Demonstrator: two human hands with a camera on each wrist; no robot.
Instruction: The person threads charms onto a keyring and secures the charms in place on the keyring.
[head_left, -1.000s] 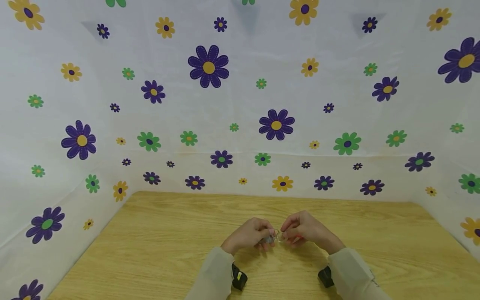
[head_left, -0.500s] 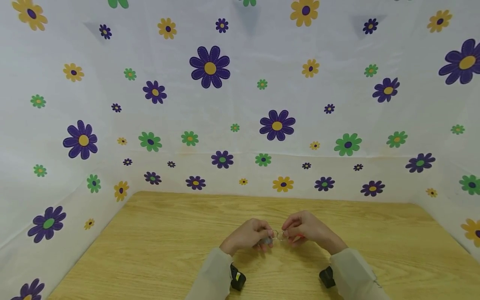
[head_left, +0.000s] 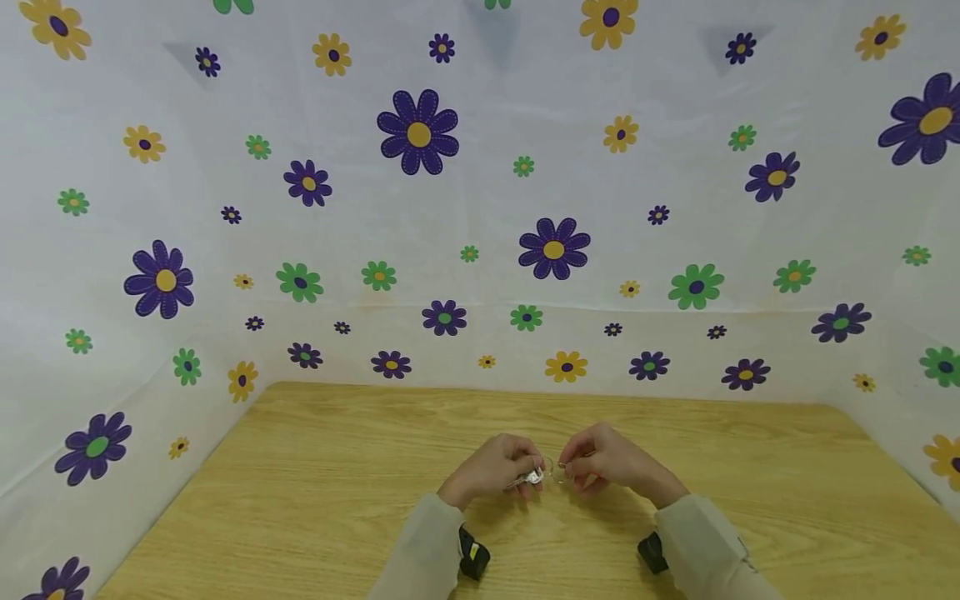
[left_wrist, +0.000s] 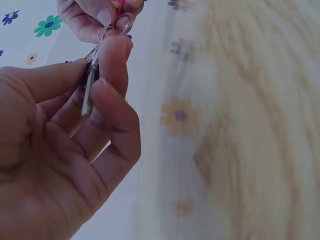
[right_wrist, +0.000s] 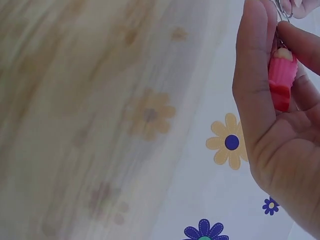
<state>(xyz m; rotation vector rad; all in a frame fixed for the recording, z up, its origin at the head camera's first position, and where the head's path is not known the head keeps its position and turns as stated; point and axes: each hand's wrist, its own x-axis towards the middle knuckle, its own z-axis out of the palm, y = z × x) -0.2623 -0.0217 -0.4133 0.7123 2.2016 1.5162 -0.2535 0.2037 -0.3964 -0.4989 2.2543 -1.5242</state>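
- Almost nothing has moved since the earlier pictures: both hands stay close together over the worktop (head_left: pixel 315 500), and only the flat metal piece (head_left: pixel 534 477) now shows a bit brighter at the left fingers.
- Closest to the person are two pale sleeves (head_left: pixel 427 546) with a small black camera strapped at each wrist.
- Next comes the left hand (head_left: pixel 491 473). Its thumb and fingers are curled in a pinch on the flat metal piece, which looks like a key, though it is too small to be sure.
- Beside it is the right hand (head_left: pixel 611 460). Its fingertips pinch a small metal ring (left_wrist: pixel 114 27), and a pink charm (right_wrist: pixel 281 80) hangs inside its curled fingers.
- Ring and metal piece meet in the small gap between the two hands, held just above the worktop and not lying on it.
- To do this fiddly bit well, I think the right hand should keep the ring very still while the left hand turns the metal piece slowly. Small moves are best, because a slip could drop both pieces.
- Farther off is the bare wood of the worktop.
- Farthest away is the white flower cloth (head_left: pixel 480 208) that stands behind and at both sides.
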